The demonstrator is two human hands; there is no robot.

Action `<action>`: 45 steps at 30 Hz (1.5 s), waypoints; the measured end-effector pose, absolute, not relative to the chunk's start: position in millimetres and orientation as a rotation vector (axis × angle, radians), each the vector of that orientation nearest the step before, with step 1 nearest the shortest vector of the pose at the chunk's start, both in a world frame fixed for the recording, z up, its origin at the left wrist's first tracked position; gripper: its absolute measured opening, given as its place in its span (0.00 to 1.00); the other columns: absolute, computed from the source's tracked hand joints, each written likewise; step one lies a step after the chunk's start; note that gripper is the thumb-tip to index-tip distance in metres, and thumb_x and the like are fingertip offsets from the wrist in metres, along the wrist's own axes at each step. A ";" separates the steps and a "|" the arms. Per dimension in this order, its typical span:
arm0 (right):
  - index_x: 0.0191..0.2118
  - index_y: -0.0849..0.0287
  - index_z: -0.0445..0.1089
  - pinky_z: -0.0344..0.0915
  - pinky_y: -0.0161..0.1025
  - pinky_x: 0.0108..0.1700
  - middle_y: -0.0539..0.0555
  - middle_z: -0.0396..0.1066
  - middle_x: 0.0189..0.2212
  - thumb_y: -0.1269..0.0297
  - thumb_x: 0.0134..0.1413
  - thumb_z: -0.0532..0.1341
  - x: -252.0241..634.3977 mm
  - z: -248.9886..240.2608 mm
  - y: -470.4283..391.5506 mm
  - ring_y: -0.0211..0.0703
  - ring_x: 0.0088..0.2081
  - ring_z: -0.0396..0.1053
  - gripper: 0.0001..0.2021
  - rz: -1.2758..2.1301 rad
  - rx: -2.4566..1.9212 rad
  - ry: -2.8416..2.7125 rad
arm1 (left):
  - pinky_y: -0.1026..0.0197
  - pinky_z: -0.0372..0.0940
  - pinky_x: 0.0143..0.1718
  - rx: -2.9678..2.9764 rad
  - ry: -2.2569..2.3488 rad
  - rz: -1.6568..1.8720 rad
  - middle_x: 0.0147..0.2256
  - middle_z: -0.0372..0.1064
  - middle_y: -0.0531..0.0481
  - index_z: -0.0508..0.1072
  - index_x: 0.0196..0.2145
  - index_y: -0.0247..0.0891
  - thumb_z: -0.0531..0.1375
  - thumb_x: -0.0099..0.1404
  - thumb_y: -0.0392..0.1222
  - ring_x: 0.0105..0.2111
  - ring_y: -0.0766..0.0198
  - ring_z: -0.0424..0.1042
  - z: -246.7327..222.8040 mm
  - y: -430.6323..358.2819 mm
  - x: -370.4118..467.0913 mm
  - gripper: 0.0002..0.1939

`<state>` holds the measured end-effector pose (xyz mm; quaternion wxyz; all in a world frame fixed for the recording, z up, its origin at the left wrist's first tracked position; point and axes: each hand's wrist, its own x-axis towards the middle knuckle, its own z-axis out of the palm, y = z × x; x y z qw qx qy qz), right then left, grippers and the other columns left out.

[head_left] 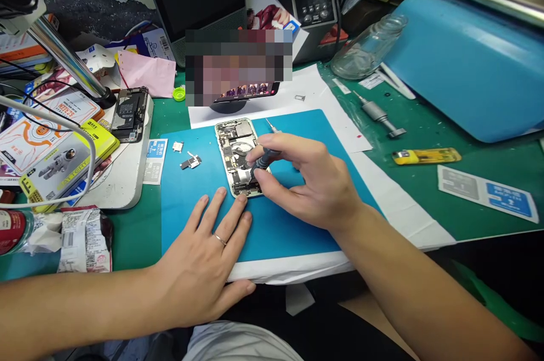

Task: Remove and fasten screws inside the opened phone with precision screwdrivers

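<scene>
A phone point(238, 151) without its screen lies on the blue mat point(297, 236), its inner parts exposed. My right hand point(312, 179) pinches a short dark grey tool point(264, 161) between thumb and fingers. Its lower end is over the phone's lower part; its exact kind is unclear. My left hand point(212, 247) lies flat with fingers spread, and a fingertip touches the phone's bottom edge. Left of the phone are a small dark part with metal point(191, 161) and a small pale part point(177, 147). A thin pointed metal tip point(271, 124) shows behind my right hand.
A propped-up phone point(246, 94), partly blurred out, stands behind the mat. To the right lie a silver screwdriver point(376, 111), a yellow cutter point(426, 156) and a glass jar point(369, 46). Boxes point(70, 165) and another opened phone point(130, 114) sit on the left.
</scene>
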<state>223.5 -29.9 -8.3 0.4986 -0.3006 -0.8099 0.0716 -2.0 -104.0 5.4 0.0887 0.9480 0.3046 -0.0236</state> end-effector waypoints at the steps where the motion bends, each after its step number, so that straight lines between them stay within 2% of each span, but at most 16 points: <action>1: 0.63 0.55 0.59 0.79 0.37 0.42 0.54 0.77 0.45 0.78 0.58 0.62 223.5 -8.7 -29.8 0.41 0.39 0.78 0.29 0.190 -0.735 -1.948 | 0.34 0.42 0.69 2.822 0.907 -0.070 0.74 0.35 0.32 0.52 0.71 0.27 0.48 0.75 0.62 0.72 0.30 0.38 5.7 -104.0 -1.9 0.41; 7: 0.64 0.51 0.58 0.81 0.39 0.42 0.55 0.76 0.45 0.78 0.58 0.63 223.1 -10.4 -29.9 0.43 0.40 0.79 0.30 0.225 -0.737 -1.916 | 0.35 0.42 0.69 2.831 0.920 -0.089 0.74 0.37 0.33 0.53 0.71 0.28 0.47 0.75 0.63 0.72 0.31 0.38 8.2 -104.3 -1.5 0.41; 11: 0.64 0.53 0.58 0.81 0.39 0.42 0.55 0.76 0.46 0.78 0.58 0.63 223.8 -10.6 -29.9 0.42 0.40 0.79 0.30 0.199 -0.728 -1.928 | 0.34 0.42 0.69 2.827 0.914 -0.087 0.74 0.36 0.32 0.52 0.71 0.27 0.47 0.75 0.63 0.72 0.29 0.38 7.7 -104.0 -1.4 0.41; 16: 0.64 0.48 0.58 0.81 0.41 0.42 0.54 0.76 0.45 0.78 0.59 0.62 224.1 -10.5 -29.8 0.43 0.40 0.79 0.31 0.212 -0.735 -1.921 | 0.34 0.41 0.69 2.819 0.906 -0.084 0.74 0.34 0.32 0.51 0.72 0.27 0.47 0.75 0.63 0.72 0.30 0.37 5.5 -104.0 -1.3 0.41; 22: 0.65 0.51 0.58 0.81 0.41 0.42 0.54 0.77 0.45 0.78 0.58 0.63 223.8 -9.7 -30.3 0.42 0.38 0.78 0.31 0.209 -0.721 -1.925 | 0.34 0.41 0.69 2.820 0.907 -0.068 0.74 0.34 0.32 0.51 0.71 0.27 0.49 0.74 0.63 0.72 0.30 0.37 5.3 -104.4 -1.4 0.41; 27: 0.65 0.46 0.59 0.81 0.43 0.42 0.52 0.77 0.46 0.77 0.59 0.62 223.1 -9.4 -31.6 0.45 0.39 0.79 0.32 0.259 -0.746 -1.922 | 0.35 0.41 0.69 2.819 0.916 -0.074 0.74 0.34 0.33 0.51 0.72 0.28 0.50 0.74 0.63 0.73 0.31 0.37 5.9 -104.0 -1.8 0.42; 31: 0.63 0.48 0.61 0.80 0.40 0.41 0.52 0.78 0.45 0.76 0.59 0.63 223.9 -7.8 -30.2 0.43 0.40 0.79 0.28 0.260 -0.723 -1.940 | 0.35 0.40 0.69 2.820 0.912 -0.074 0.74 0.34 0.33 0.51 0.71 0.27 0.48 0.74 0.63 0.73 0.31 0.36 5.8 -103.3 -1.4 0.42; 35: 0.59 0.50 0.64 0.78 0.43 0.44 0.53 0.78 0.43 0.75 0.58 0.66 224.5 -4.1 -27.5 0.45 0.45 0.77 0.26 0.205 -0.630 -1.952 | 0.35 0.40 0.69 2.825 0.917 -0.082 0.74 0.34 0.33 0.52 0.71 0.27 0.49 0.74 0.63 0.73 0.31 0.37 6.8 -103.5 -1.0 0.41; 40: 0.60 0.50 0.64 0.78 0.46 0.46 0.54 0.77 0.45 0.78 0.58 0.62 224.3 -0.3 -27.6 0.48 0.47 0.77 0.26 0.192 -0.640 -1.984 | 0.36 0.40 0.70 2.813 0.921 -0.077 0.74 0.35 0.33 0.52 0.71 0.27 0.50 0.74 0.63 0.73 0.32 0.37 7.5 -104.0 -1.3 0.42; 45: 0.61 0.51 0.63 0.79 0.45 0.43 0.54 0.77 0.45 0.75 0.59 0.65 224.9 -1.0 -27.3 0.48 0.46 0.77 0.26 0.156 -0.617 -2.005 | 0.35 0.40 0.70 2.814 0.921 -0.068 0.74 0.34 0.33 0.52 0.71 0.27 0.49 0.74 0.63 0.73 0.32 0.36 5.9 -103.6 -1.5 0.42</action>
